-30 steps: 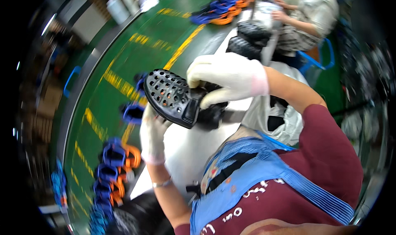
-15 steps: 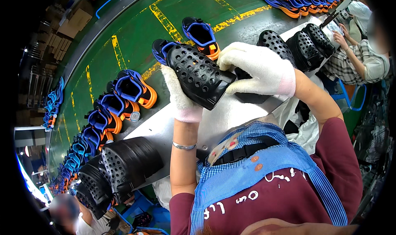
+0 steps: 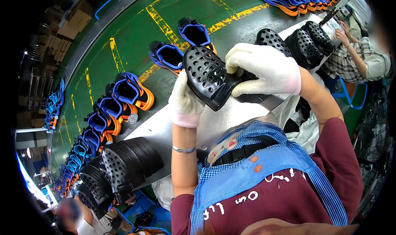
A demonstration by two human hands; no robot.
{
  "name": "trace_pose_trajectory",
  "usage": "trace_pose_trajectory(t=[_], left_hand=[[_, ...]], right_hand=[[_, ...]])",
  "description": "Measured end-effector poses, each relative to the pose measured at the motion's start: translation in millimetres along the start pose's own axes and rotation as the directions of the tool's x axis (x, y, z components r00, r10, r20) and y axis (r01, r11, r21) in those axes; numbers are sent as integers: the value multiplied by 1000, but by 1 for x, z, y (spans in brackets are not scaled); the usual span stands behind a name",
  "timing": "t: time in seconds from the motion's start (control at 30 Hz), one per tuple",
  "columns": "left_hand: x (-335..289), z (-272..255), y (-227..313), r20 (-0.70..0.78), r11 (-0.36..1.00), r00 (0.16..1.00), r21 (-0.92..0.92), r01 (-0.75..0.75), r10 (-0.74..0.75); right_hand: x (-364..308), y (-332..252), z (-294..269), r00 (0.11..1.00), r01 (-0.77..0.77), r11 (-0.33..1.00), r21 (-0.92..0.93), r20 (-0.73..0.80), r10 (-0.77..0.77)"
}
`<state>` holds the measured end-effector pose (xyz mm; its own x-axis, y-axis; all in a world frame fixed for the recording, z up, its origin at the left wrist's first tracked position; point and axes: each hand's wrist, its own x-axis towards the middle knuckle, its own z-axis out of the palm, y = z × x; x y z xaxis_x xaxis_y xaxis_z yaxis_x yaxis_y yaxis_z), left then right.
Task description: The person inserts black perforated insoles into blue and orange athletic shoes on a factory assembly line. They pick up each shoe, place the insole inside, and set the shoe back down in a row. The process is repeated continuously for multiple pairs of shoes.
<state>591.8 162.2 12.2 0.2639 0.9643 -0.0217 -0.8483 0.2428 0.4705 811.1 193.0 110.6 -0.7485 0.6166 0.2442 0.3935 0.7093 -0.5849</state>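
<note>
My gloved left hand (image 3: pixel 185 99) is closed around the left side of a black perforated plastic shoe form (image 3: pixel 207 76), held toe up in front of me. At the form's right end, my gloved right hand (image 3: pixel 264 68) is closed, with fingers curled over it and the thumb along the lower edge. More black plastic (image 3: pixel 248 76) shows between those fingers; whether it is a second form I cannot tell. Just beyond stand two black-and-blue sneakers with orange soles, one sneaker (image 3: pixel 195 33) upright behind the form, the other sneaker (image 3: pixel 168 55) left of it.
A metal bench edge (image 3: pixel 165 123) runs in front of me. Stacked shoe forms (image 3: pixel 132 160) lie at its left, more forms (image 3: pixel 304 49) at its right. A row of sneakers (image 3: pixel 128 90) lines the green conveyor belt (image 3: pixel 136 28). Co-workers sit at far right (image 3: pixel 357 57) and lower left.
The shoe form and both hands have shifted slightly right, with the form's toe swinging right. More of the left sneaker beyond it now shows.
</note>
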Motion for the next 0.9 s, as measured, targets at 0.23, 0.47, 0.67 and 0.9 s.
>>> trace_pose_trajectory(t=[0.23,0.47,0.67,0.9], left_hand=[[-3,-3,-6,254,977,967,-198,76,-24],[-8,14,-4,127,987,992,154,-40,20],[15,30,-5,129,943,992,332,-38,-5],[19,39,-12,1,943,995,319,-93,98]], right_hand=[[-9,0,-15,999,-15,997,70,-29,17],[-18,6,-21,999,23,989,149,-52,-15],[-34,2,-27,997,-2,998,55,-79,6],[-85,15,-78,955,-64,960,-272,-297,-20]])
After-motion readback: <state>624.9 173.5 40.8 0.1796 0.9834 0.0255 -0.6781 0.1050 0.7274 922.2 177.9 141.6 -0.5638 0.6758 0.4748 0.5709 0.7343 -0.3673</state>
